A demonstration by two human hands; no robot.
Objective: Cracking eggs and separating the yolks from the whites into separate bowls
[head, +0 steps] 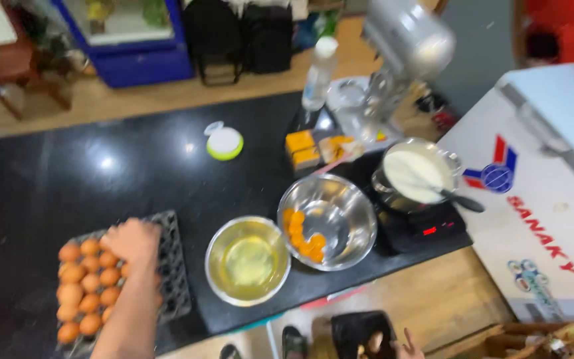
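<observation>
Here, left hand (132,240) on smooth brown eggs (80,287)

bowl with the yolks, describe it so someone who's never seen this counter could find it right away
On the black countertop, look right of the egg tray to two steel bowls side by side. The yolk bowl is the right one, beside the cooktop's pot. It holds orange yolks; its neighbour holds clear liquid.

free: black counter (68,173) left | blocked: bowls (248,260), egg tray (171,266)
</observation>
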